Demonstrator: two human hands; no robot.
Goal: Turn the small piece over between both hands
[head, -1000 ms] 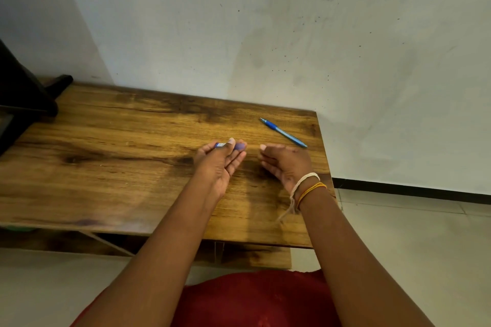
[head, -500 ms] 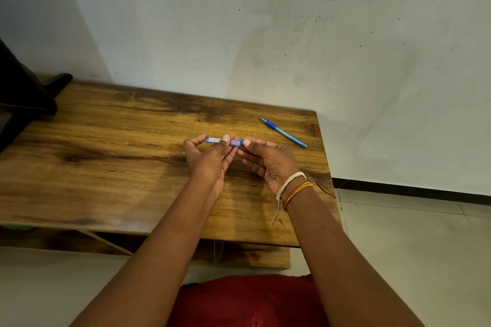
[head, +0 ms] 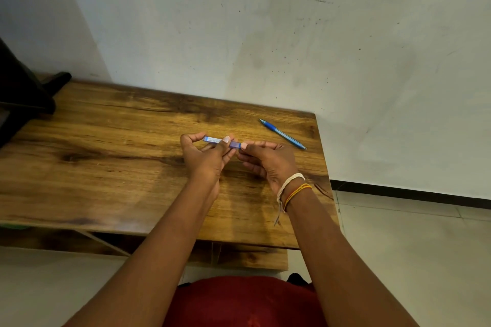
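A long brown wood-grain table (head: 111,167) stands against the pale wall, with a dark black object (head: 24,93) at its far left corner and a slim blue ballpoint pen (head: 282,134) lying loose near the far right corner. Above the table's right half, the left hand (head: 207,159) pinches the barrel of a short blue plastic pen (head: 221,141) level between thumb and fingers. The right hand (head: 268,162), its wrist wrapped in white and orange threads (head: 291,188), pinches the darker end, apparently so that each hand braces one part.

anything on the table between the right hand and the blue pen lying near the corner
Nothing: in the head view only bare wood of the table separates the right hand from the blue pen.
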